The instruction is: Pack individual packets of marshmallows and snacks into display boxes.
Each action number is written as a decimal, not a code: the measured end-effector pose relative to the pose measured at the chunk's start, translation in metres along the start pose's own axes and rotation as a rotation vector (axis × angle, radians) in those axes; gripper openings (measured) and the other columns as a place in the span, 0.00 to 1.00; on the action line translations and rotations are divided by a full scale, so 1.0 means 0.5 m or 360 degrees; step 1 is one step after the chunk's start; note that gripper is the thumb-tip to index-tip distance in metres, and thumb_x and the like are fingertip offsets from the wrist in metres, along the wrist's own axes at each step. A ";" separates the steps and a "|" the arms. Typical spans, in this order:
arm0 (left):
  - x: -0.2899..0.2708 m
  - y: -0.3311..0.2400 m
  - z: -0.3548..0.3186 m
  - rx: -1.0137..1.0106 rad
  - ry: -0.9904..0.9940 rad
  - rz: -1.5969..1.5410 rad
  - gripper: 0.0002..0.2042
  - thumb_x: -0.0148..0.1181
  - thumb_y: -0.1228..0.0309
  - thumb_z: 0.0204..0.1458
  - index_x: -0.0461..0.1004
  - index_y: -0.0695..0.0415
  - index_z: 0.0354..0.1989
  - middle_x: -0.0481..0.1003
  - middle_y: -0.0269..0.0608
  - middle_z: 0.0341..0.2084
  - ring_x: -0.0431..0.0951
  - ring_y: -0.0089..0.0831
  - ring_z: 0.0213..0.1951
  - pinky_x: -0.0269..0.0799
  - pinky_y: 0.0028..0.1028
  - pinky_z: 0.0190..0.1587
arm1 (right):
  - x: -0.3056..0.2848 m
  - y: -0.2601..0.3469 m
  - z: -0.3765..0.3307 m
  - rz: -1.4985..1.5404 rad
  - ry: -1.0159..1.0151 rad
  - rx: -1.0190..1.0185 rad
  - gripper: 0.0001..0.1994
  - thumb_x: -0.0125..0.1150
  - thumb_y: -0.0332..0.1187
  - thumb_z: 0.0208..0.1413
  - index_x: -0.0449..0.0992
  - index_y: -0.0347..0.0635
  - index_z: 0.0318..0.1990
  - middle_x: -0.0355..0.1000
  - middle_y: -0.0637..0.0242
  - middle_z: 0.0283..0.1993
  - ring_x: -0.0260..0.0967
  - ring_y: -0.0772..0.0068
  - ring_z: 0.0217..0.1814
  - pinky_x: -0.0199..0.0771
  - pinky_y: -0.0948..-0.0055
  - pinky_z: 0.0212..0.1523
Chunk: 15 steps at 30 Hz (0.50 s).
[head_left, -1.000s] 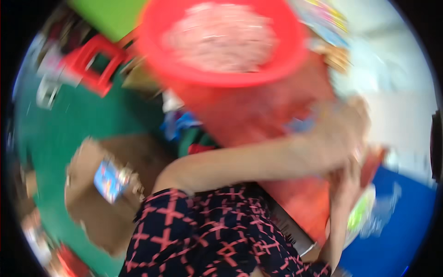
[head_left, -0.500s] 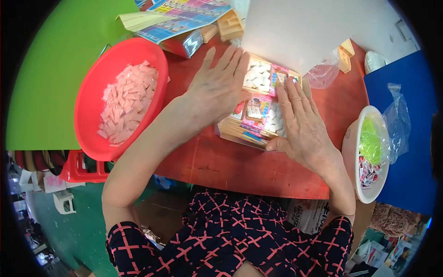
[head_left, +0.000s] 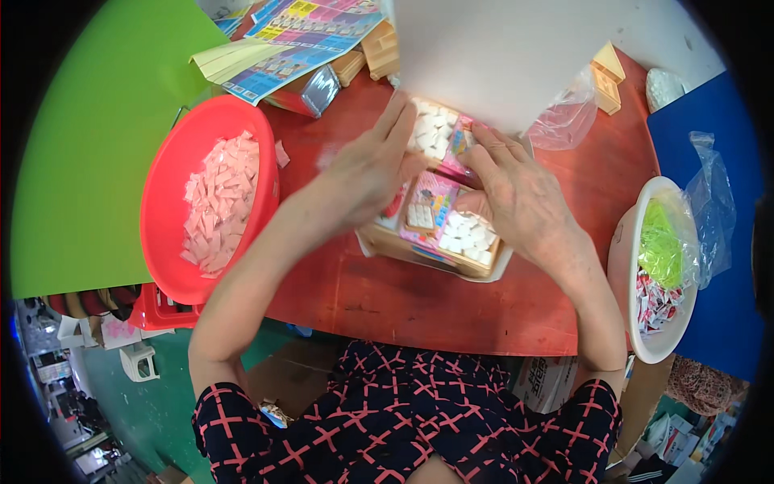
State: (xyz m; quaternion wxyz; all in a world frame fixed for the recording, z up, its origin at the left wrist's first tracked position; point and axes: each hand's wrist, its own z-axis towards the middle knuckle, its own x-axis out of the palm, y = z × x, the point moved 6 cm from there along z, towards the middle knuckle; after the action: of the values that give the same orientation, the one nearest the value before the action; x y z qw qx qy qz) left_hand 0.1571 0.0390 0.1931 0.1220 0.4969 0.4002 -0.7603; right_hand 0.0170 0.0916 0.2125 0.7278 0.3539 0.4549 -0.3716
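A carton (head_left: 506,262) with its white lid (head_left: 492,56) raised stands on the red table. It holds several small wooden trays of white pieces (head_left: 470,234) and pink printed cards (head_left: 430,198). My left hand (head_left: 367,169), a little blurred, lies along the carton's left side, fingers stretched and thumb over the packs. Above the packs on the right is my right hand (head_left: 520,189), its fingers bent down to a pink card in the back row. Thumb and fingers are apart, and I see nothing held in either hand. The hands hide parts of the packs.
At left, a red basin (head_left: 153,202) holds pink wrapped pieces (head_left: 226,194). A white basin (head_left: 617,266) at right contains green plastic and small packets. Printed sheets (head_left: 302,40), small wooden boxes (head_left: 606,81) and a clear bag (head_left: 564,117) lie toward the back.
The packs at the carton's near side have gone from tilted to lying level. My right hand's fingers have bent and its thumb has moved up; my left hand has shifted left and down.
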 end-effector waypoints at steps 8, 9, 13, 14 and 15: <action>0.018 -0.076 -0.070 -0.0270 -0.0116 0.0672 0.28 0.52 0.69 0.50 0.50 0.74 0.55 0.43 0.71 0.59 0.45 0.62 0.61 0.50 0.46 0.59 | -0.003 0.018 0.015 -0.0028 0.0198 -0.0360 0.21 0.58 0.39 0.44 0.66 0.37 0.43 0.57 0.53 0.59 0.53 0.50 0.61 0.58 0.57 0.57; 0.014 -0.081 -0.070 -0.0303 -0.0149 0.0797 0.28 0.52 0.69 0.49 0.51 0.74 0.55 0.43 0.70 0.59 0.45 0.63 0.60 0.49 0.46 0.59 | -0.016 0.015 0.005 0.0183 0.0069 -0.0295 0.22 0.58 0.39 0.45 0.65 0.36 0.47 0.55 0.53 0.60 0.50 0.51 0.63 0.55 0.59 0.59; 0.002 -0.061 -0.062 -0.0366 -0.0225 0.0636 0.32 0.55 0.65 0.48 0.50 0.73 0.56 0.44 0.66 0.60 0.43 0.57 0.62 0.47 0.43 0.61 | -0.032 -0.053 -0.056 0.0991 -0.0399 0.0321 0.29 0.58 0.38 0.49 0.59 0.37 0.58 0.48 0.54 0.65 0.43 0.57 0.68 0.46 0.64 0.64; -0.017 -0.053 -0.061 -0.0296 -0.0443 0.0281 0.31 0.53 0.66 0.49 0.50 0.71 0.57 0.44 0.64 0.60 0.43 0.54 0.63 0.46 0.42 0.61 | -0.026 -0.078 -0.067 0.1235 -0.0495 0.0456 0.33 0.56 0.38 0.50 0.52 0.37 0.62 0.45 0.55 0.67 0.41 0.60 0.69 0.43 0.65 0.65; -0.035 -0.045 -0.061 -0.0225 -0.0655 -0.0078 0.29 0.52 0.67 0.51 0.49 0.69 0.58 0.44 0.62 0.61 0.43 0.52 0.63 0.45 0.40 0.62 | -0.017 -0.080 -0.074 0.1231 -0.0503 0.0463 0.33 0.56 0.38 0.50 0.52 0.37 0.62 0.45 0.55 0.67 0.41 0.60 0.69 0.43 0.65 0.65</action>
State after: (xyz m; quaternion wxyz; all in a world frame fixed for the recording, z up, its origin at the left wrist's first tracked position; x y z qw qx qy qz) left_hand 0.1724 0.0719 0.2133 0.2172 0.3117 0.4311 -0.8184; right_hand -0.0351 0.1062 0.2007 0.8165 0.5358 0.1152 -0.1816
